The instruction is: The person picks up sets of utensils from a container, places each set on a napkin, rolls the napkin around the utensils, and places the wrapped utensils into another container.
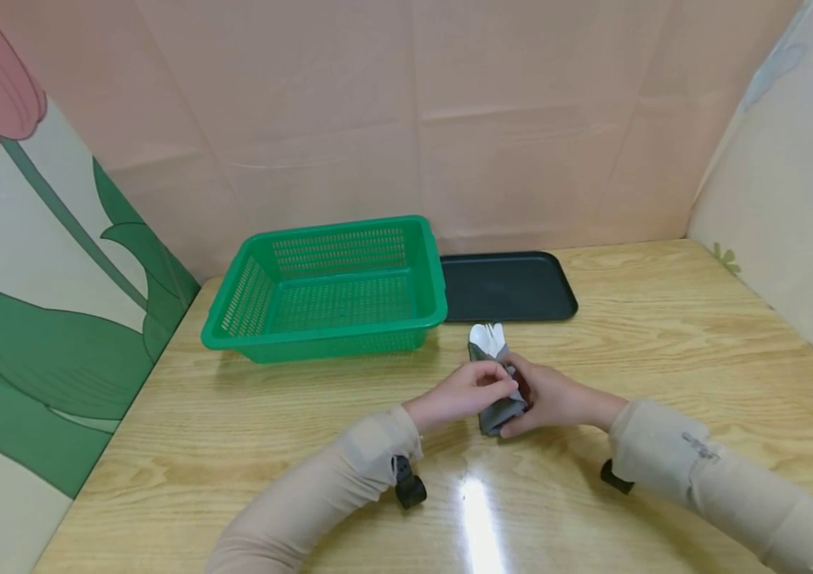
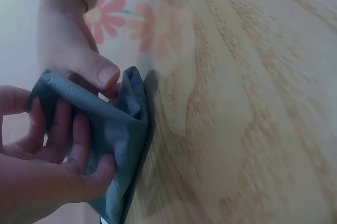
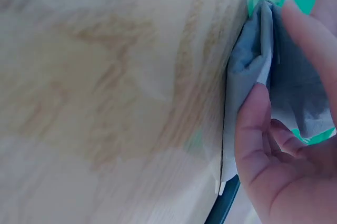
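Note:
A grey napkin [image 1: 500, 414] lies folded around a spoon [image 1: 479, 341] and what looks like a fork [image 1: 496, 335], whose metal ends stick out at the far end. From the left, my left hand [image 1: 465, 392] pinches an upper fold of the napkin, as the left wrist view of the hand [image 2: 58, 168] also shows. On the other side, my right hand [image 1: 557, 396] grips the bundle between thumb and fingers. The napkin [image 3: 247, 60] stands partly folded up in the right wrist view, with the right hand [image 3: 284, 155] against its edge. The cutlery handles are hidden.
Behind and to the left stands a green perforated basket [image 1: 335, 339]. A black tray [image 1: 510, 287] lies beside it at the back. Wood-grain tabletop [image 1: 665, 319] extends to the right, up to a flower-printed side panel [image 1: 794, 199].

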